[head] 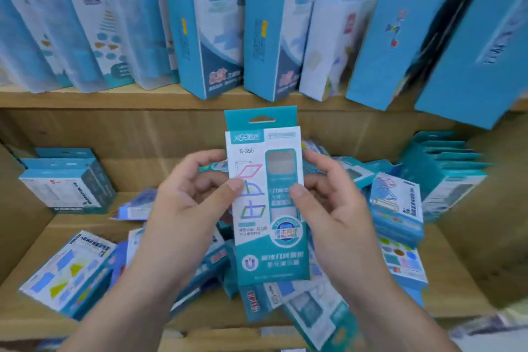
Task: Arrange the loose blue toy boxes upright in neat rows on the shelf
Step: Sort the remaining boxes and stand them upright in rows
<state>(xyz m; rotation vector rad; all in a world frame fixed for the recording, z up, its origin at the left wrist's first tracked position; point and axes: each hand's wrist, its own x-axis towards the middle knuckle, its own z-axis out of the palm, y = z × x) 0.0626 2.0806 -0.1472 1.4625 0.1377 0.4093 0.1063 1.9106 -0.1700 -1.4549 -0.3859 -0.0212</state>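
I hold one teal-and-white toy box point(265, 151) upright in front of me, above the lower shelf point(48, 320). My left hand point(185, 200) pinches its left edge with thumb on the front. My right hand point(331, 203) grips its right edge the same way. Under my hands lies a jumbled pile of loose blue boxes point(303, 306), flat and overlapping. A short row of upright boxes point(68, 180) stands at the shelf's back left. Another upright row point(448, 168) stands at the back right.
The upper shelf point(114, 94) carries tall blue and clear packages point(200, 28) leaning side by side. A large blue box point(468, 46) overhangs at the upper right. A flat box with coloured shapes point(68, 268) lies at the front left of the lower shelf.
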